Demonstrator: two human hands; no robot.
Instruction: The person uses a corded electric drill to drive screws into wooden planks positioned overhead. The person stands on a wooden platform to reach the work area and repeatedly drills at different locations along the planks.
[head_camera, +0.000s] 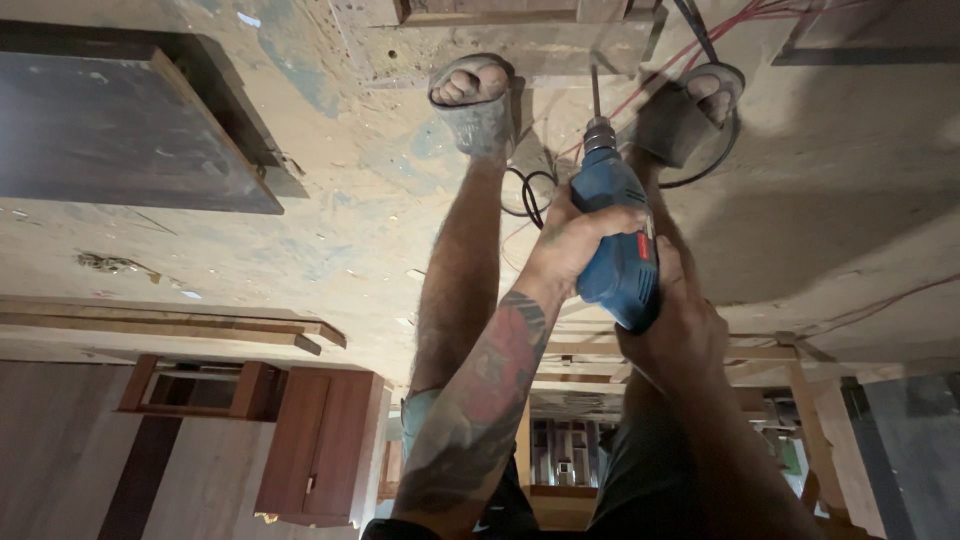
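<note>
Both hands, left hand (578, 240) and right hand (680, 330), are gripping the blue electric drill (615, 240), its bit pointing at the dusty floor (330, 190) between two sandalled feet. Risk: bit slipping toward toes (black cable (530, 195) lying near).

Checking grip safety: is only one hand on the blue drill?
No, both the left hand and right hand wrap around the blue drill.

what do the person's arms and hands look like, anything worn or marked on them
Both arms are bare, with no sleeves, gloves or watch in view. The left forearm carries a large tattoo in red and dark green-grey ink, running up toward the left hand. The right hand and its forearm show no markings.
</note>
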